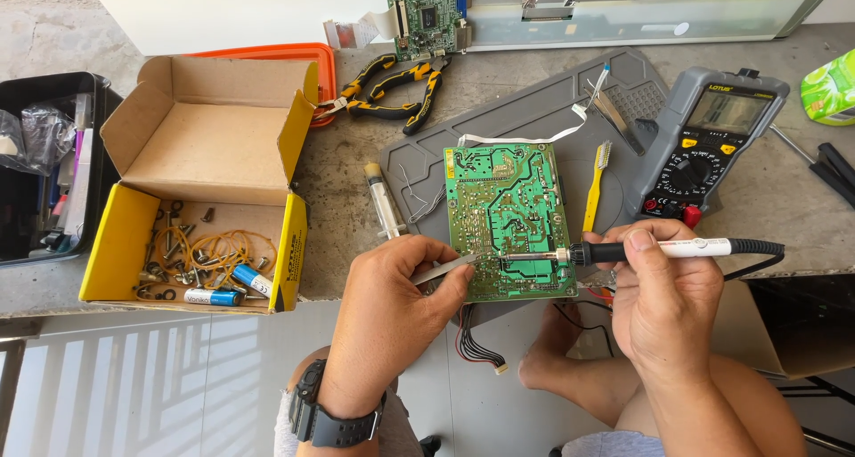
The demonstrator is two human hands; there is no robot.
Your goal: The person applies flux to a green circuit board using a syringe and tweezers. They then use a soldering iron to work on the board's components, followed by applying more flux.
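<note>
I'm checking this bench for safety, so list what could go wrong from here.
1. The left hand holds tweezers right beside the soldering iron tip in the right hand; a slip could burn its fingers.
2. The green circuit board overhangs the table edge unclamped; pressure could tip it.
3. The iron's cord drapes off the edge above bare legs; a snag could drag the hot iron down.

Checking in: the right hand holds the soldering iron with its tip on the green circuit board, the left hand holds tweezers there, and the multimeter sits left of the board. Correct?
Not quite. In the head view the multimeter sits to the right of the green circuit board, not left. The rest holds: the right hand holds the soldering iron with its tip on the board, and the left hand holds tweezers there.
</note>
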